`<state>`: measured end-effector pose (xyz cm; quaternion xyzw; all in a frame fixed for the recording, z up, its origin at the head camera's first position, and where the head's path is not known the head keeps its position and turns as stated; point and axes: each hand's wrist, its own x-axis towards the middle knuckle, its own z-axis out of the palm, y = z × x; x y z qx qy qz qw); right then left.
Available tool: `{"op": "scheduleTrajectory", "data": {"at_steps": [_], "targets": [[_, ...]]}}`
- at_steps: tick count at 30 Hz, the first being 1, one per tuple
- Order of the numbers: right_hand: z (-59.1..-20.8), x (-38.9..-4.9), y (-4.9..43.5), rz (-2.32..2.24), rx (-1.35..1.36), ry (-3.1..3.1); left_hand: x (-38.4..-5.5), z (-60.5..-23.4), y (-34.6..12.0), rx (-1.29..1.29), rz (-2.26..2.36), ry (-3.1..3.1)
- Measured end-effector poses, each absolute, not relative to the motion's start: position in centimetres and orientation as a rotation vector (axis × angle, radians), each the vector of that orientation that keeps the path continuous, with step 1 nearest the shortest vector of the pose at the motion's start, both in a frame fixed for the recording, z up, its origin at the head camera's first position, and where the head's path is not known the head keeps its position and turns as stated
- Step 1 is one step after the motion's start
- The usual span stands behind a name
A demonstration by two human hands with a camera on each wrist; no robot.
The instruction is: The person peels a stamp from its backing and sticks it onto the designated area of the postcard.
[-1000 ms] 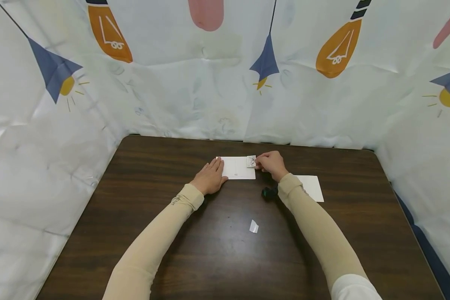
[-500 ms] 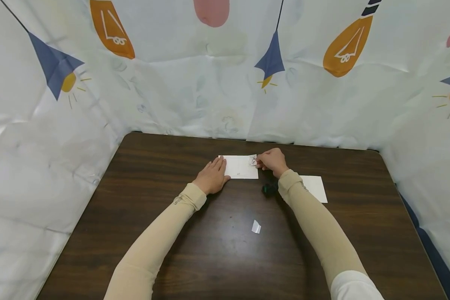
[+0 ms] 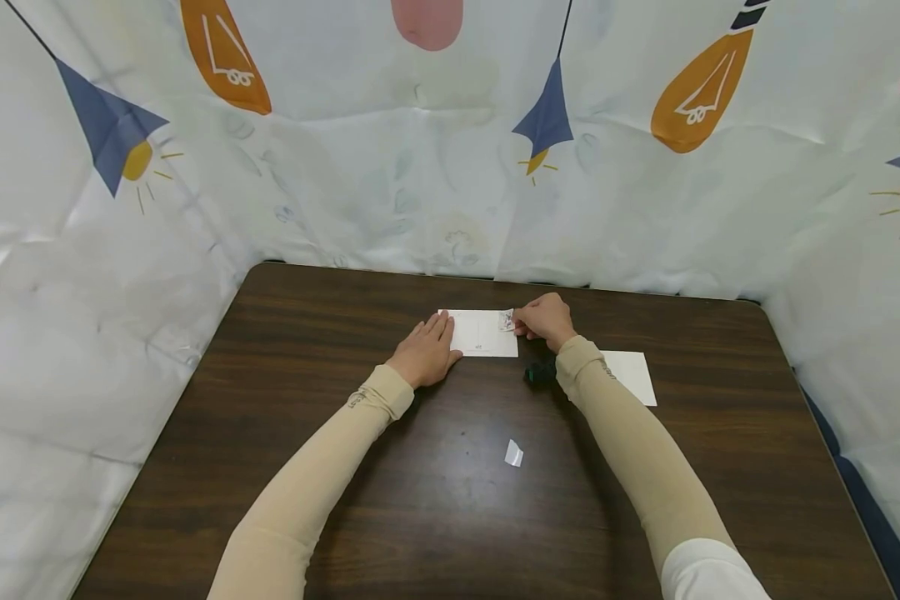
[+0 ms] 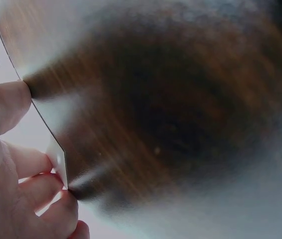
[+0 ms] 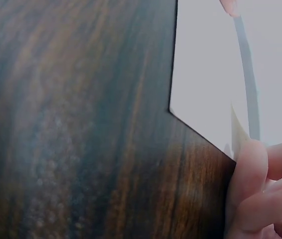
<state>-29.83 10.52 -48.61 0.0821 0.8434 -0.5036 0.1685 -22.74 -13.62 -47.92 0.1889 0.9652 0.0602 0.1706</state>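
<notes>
On the postcard (image 3: 478,335), my right hand (image 3: 547,318) pinches the corner stamp (image 3: 506,321) by its right edge; my left hand (image 3: 423,352) lies flat at left.

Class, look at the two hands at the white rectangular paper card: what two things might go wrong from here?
The right hand pinches a small white printed paper square, seemingly partly raised off the white rectangular card; it might settle crooked or creased.
The left hand rests on the card's opposite end; if it eased, the card could slide.
</notes>
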Motion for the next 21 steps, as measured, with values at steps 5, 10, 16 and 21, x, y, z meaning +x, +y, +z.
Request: {"op": "scheduleTrajectory", "data": {"at_steps": [5,10,16,21], "targets": [[-48.59,-29.87,10.44,-1.433,0.239,2.405,-22.78,-47.85,-13.61,0.541,0.16,2.741],[-48.7,-30.24,10.19,-1.388,0.247,2.417,-22.77,-47.92,-13.73,0.531,0.161,2.745],[-48.58,-30.39,9.91,-1.316,0.252,2.466,-22.76,-47.98,-13.72,0.539,0.173,2.758],[-48.34,-30.2,9.78,-1.296,0.238,2.481,-22.72,-48.0,-13.6,0.538,0.164,2.757]]}}
